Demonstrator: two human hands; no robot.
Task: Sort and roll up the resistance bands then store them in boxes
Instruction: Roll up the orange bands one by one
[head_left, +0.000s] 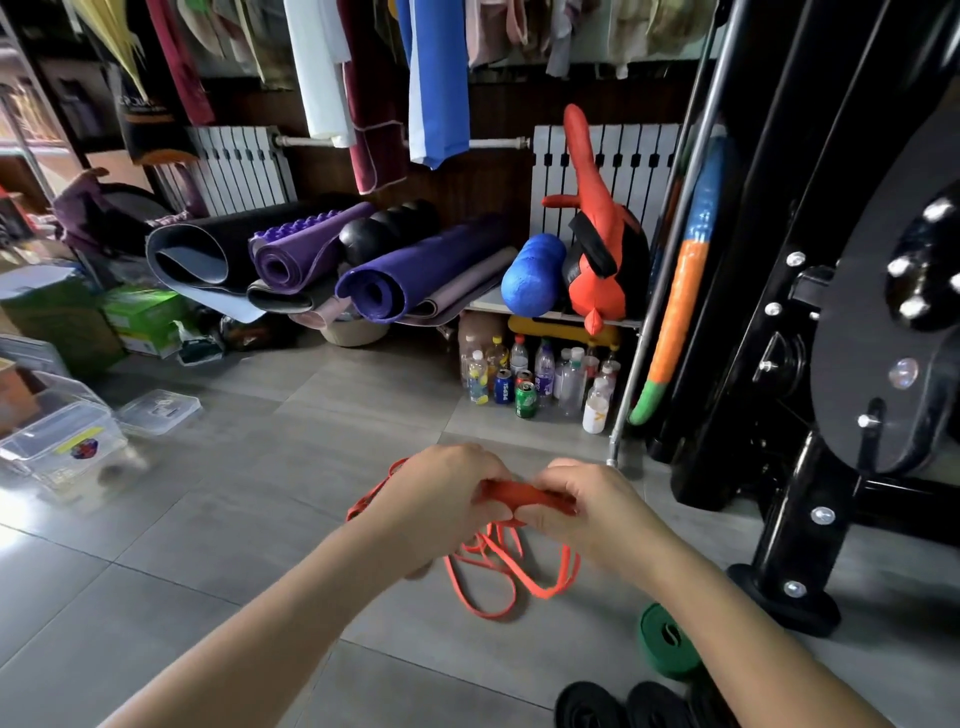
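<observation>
Grey floor tiles (249, 519) run through a cluttered gym store, with a black machine frame (795, 509) standing at the right. Just left of that frame both hands meet above the floor. The left hand (441, 499) and the right hand (587, 506) each have fingers curled round a flat stretch of the red band (522, 494), pinching it between them. The rest of the band trails below in loose loops, left of the frame's foot. A green rolled band (667, 644) lies close by that foot, black rolled bands (592, 706) lie nearer the person, and clear boxes (62, 447) sit far to the frame's left. The step looks like starting the roll. It should go best with the first turn tight and flat and the edges lined up. One hand can pin the core while the other feeds in slack, untwisting the loops so they do not knot.
</observation>
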